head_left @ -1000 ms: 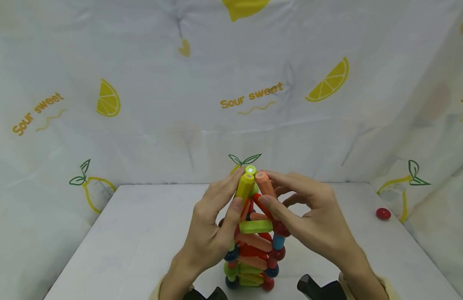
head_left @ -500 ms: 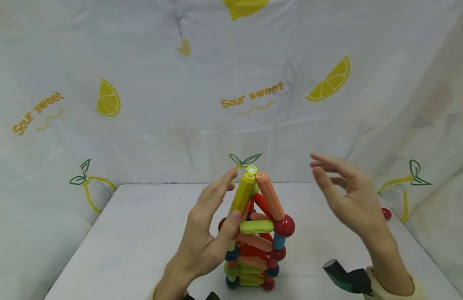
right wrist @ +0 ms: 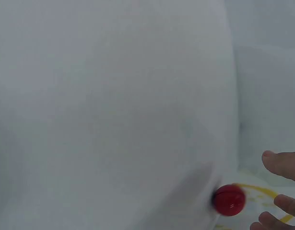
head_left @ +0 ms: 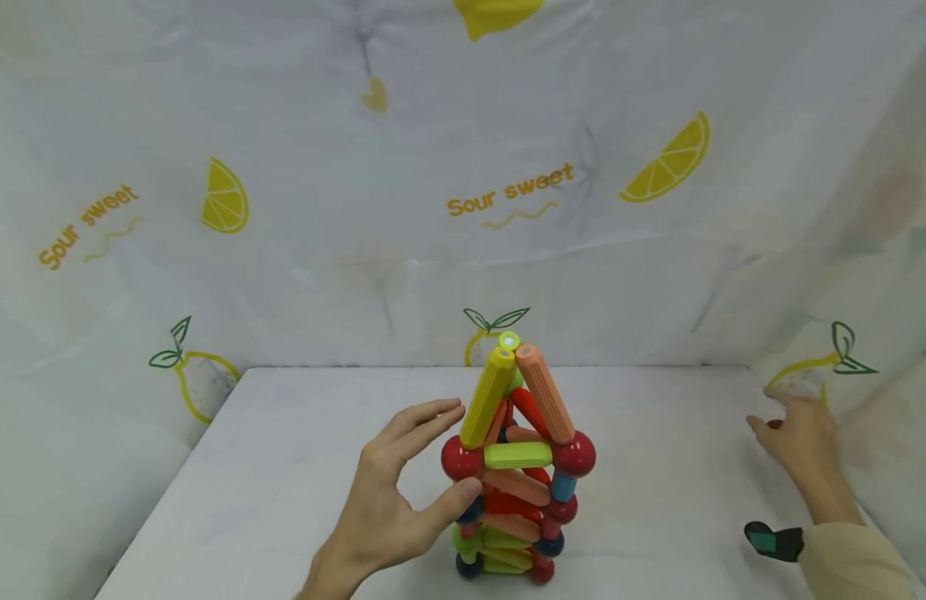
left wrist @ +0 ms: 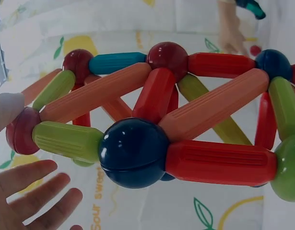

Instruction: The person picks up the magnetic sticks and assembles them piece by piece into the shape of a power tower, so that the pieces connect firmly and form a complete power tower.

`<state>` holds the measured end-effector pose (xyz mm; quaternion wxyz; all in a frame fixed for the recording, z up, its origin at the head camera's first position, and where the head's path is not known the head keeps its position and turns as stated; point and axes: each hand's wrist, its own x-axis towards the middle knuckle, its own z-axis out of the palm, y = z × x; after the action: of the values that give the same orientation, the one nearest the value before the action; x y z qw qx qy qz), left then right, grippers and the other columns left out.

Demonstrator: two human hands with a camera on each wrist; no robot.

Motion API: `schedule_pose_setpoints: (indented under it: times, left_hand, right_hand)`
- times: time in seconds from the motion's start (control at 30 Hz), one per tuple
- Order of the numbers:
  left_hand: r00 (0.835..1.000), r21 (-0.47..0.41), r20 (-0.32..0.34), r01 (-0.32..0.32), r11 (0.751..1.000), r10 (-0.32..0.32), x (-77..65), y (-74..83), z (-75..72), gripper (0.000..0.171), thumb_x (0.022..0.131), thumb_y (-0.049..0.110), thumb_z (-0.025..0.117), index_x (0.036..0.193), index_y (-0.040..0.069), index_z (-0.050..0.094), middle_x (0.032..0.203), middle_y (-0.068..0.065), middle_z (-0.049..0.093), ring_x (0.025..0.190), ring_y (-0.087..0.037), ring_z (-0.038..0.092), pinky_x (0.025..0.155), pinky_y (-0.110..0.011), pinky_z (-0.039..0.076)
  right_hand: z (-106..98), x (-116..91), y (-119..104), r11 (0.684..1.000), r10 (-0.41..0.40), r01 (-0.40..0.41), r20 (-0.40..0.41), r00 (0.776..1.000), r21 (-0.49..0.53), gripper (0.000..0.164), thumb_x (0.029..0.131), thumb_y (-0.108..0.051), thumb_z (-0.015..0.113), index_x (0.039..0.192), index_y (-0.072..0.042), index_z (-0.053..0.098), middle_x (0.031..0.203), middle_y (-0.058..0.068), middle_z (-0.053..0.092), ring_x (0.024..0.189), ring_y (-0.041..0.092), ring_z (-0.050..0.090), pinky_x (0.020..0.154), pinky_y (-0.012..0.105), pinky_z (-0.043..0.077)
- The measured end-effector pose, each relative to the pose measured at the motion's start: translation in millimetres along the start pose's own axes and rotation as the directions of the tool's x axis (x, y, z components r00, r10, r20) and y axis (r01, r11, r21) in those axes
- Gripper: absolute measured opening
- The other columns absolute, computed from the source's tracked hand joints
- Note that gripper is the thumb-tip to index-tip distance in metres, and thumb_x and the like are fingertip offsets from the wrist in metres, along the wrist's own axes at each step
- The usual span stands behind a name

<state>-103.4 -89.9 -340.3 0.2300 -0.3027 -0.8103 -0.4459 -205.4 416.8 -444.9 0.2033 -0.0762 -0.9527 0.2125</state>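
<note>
A tower of ribbed rods and shiny balls [head_left: 518, 455] stands upright on the table. Its upper yellow rod [head_left: 488, 398] and orange rod [head_left: 547, 396] lean together under a green rod end [head_left: 509, 341]. My left hand [head_left: 391, 492] is beside the tower's left side, fingers spread, thumb close to the upper left red ball [left wrist: 25, 130]; whether it touches I cannot tell. At the far right my right hand [head_left: 803, 437] reaches around a loose red ball [right wrist: 229, 200]. Its fingers are apart from that ball in the right wrist view.
The white table [head_left: 658, 500] ends at the back against a hanging lemon-print cloth [head_left: 320, 208]. That cloth also runs along the right side, close by the loose red ball.
My right hand has left the tower's orange rod and moved right to the loose red ball. My left hand has drawn slightly away from the yellow rod and lowered. The tower stays standing.
</note>
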Motion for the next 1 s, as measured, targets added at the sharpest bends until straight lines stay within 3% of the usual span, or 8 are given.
schedule_pose_setpoints:
  times: [0.13, 0.3, 0.53, 0.73, 0.9, 1.0]
  left_hand:
    - [0.999, -0.027, -0.013, -0.038, 0.999, 0.038, 0.0, 0.5, 0.4, 0.047, 0.084, 0.016, 0.08, 0.13, 0.013, 0.07, 0.128, -0.002, 0.071, 0.116, -0.017, 0.068, 0.094, -0.039, 0.06]
    - [0.998, -0.062, 0.002, -0.058, 0.996, 0.059, 1.3, 0.9, 0.1, 0.043, 0.086, 0.014, 0.079, 0.128, 0.012, 0.07, 0.126, -0.003, 0.072, 0.115, -0.017, 0.068, 0.093, -0.038, 0.06]
    - [0.997, -0.107, 0.004, -0.072, 0.992, 0.073, 3.8, -1.4, 0.2, 0.039, 0.088, 0.01, 0.077, 0.127, 0.011, 0.07, 0.123, -0.004, 0.074, 0.113, -0.017, 0.07, 0.093, -0.037, 0.061]
    - [0.997, -0.134, 0.017, -0.068, 0.989, 0.071, 4.6, -1.0, 2.3, 0.039, 0.089, 0.01, 0.076, 0.128, 0.011, 0.069, 0.123, -0.005, 0.074, 0.112, -0.017, 0.071, 0.092, -0.036, 0.061]
    - [0.998, -0.132, 0.016, -0.064, 0.989, 0.067, 4.2, -0.4, 1.7, 0.039, 0.09, 0.01, 0.075, 0.128, 0.011, 0.069, 0.123, -0.005, 0.074, 0.112, -0.017, 0.071, 0.092, -0.036, 0.061]
    - [0.998, -0.131, 0.008, -0.068, 0.989, 0.07, 3.7, -0.4, 1.0, 0.04, 0.089, 0.009, 0.075, 0.128, 0.011, 0.069, 0.122, -0.005, 0.074, 0.111, -0.017, 0.07, 0.091, -0.036, 0.061]
  right_hand:
    - [6, -6, 27, 0.995, 0.089, -0.084, 0.117, 0.989, -0.043, 0.047, 0.086, -0.003, 0.07, 0.121, 0.023, 0.052, 0.117, 0.049, 0.05, 0.103, 0.061, 0.05, 0.085, 0.067, 0.046]
    - [9, -7, 40, 0.987, 0.157, -0.145, 0.215, 0.964, -0.068, 0.05, 0.087, -0.002, 0.068, 0.126, 0.024, 0.051, 0.12, 0.047, 0.05, 0.106, 0.06, 0.051, 0.085, 0.065, 0.049]
    - [9, -5, 50, 0.988, 0.134, -0.113, 0.213, 0.968, -0.107, 0.05, 0.087, -0.004, 0.07, 0.123, 0.023, 0.049, 0.114, 0.047, 0.052, 0.1, 0.059, 0.053, 0.08, 0.062, 0.05]
    - [16, -10, 56, 0.98, 0.17, -0.145, 0.193, 0.966, -0.136, 0.039, 0.087, -0.003, 0.071, 0.114, 0.021, 0.056, 0.106, 0.043, 0.057, 0.092, 0.053, 0.055, 0.075, 0.058, 0.049]
    - [17, -10, 44, 0.97, 0.236, -0.22, 0.179, 0.955, -0.103, 0.046, 0.089, -0.006, 0.071, 0.12, 0.021, 0.052, 0.114, 0.045, 0.053, 0.1, 0.056, 0.054, 0.082, 0.061, 0.05]
    - [11, -3, 32, 0.972, 0.236, -0.23, 0.18, 0.955, -0.056, 0.05, 0.089, -0.013, 0.072, 0.123, 0.019, 0.053, 0.116, 0.044, 0.054, 0.099, 0.055, 0.055, 0.077, 0.057, 0.055]
